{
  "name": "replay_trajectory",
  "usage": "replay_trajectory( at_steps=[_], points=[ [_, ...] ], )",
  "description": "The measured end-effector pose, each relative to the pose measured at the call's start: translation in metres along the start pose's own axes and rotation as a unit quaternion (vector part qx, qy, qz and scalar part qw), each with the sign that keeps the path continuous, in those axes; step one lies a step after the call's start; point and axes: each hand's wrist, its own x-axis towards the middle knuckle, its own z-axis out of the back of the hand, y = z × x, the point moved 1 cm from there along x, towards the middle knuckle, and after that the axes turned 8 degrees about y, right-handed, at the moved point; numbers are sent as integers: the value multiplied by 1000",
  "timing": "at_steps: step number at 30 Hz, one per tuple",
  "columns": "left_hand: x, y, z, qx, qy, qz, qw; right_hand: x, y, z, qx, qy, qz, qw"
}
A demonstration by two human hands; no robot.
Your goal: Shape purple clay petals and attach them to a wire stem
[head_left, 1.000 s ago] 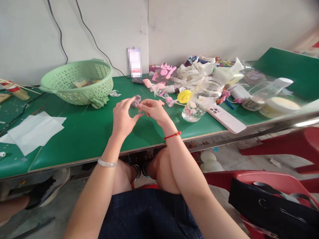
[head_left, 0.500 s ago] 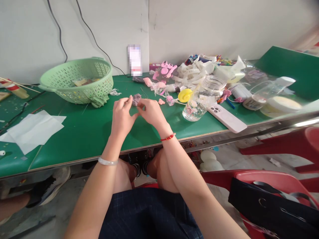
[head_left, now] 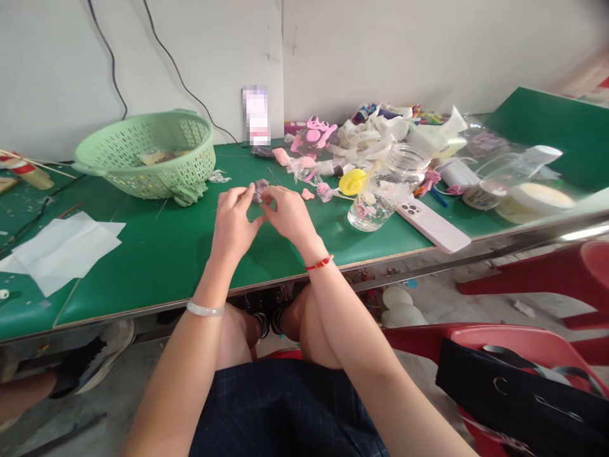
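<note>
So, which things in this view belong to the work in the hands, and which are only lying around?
Seems part of the work:
greyish-purple lump, at the fingertips of the left hand and right hand

Apparently just lying about:
green basket
white sheets
clear jar
pale pink phone
black bag

Lap cloth (head_left: 285,406): is showing dark navy, faintly checked with paler lines.
Bangle (head_left: 205,309): smooth, whitish, is circling the left wrist (head_left: 212,289) beyond the lap cloth's left side.
Red bracelet (head_left: 320,262): cord-like, is wrapping the right wrist (head_left: 309,244) beyond the lap cloth's right half.
Socks (head_left: 261,325): dark, pale-striped, are showing beyond the lap cloth's middle.
</note>
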Motion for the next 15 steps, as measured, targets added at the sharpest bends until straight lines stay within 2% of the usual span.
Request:
replay_trajectory(
  at_steps=[9, 15],
  points=[
    [-1, 5, -5, -22, -8, -4, 1000, 1, 1, 3, -10, 5, 13, 1000],
    [-1, 4, -4, -27, -12, 3, 1000, 1, -4, 0, 0, -14, 27, 1000]
  ],
)
